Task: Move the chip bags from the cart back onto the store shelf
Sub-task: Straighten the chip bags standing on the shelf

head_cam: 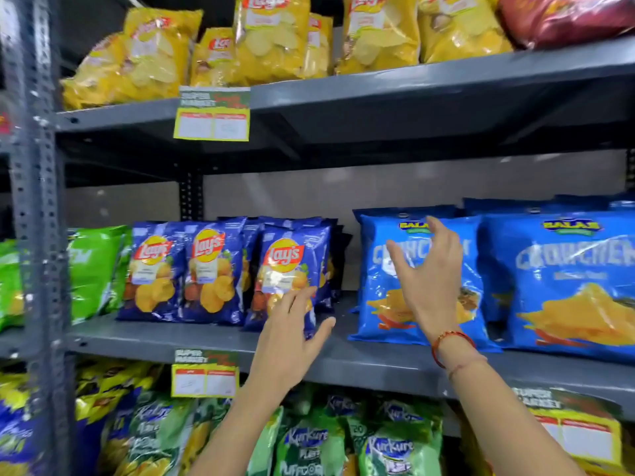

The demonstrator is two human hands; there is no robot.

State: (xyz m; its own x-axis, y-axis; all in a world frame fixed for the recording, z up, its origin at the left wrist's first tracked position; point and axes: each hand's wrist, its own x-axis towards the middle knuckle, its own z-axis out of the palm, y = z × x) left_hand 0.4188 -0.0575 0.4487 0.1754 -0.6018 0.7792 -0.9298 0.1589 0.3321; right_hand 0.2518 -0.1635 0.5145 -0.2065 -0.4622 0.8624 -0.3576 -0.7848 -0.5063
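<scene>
I see three shelves stacked. On the middle shelf [206, 338], Lay's bags [213, 269] stand in a row at left, with Balaji bags [570, 280] to their right and more behind. My left hand [288, 338] is at the rightmost Lay's bag [292, 266]; my right hand [429, 269] is before the left Balaji bag [381, 280]. Kurkure bags [343, 441] sit below.

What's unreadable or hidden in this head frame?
- Cart: outside the head view, so remaining bags can't be counted.
- Price tags: print blurred.
- Left hand: contact with the dark blue Lay's bag unclear.
- Light blue bag: lettering covered by the right hand.
</scene>
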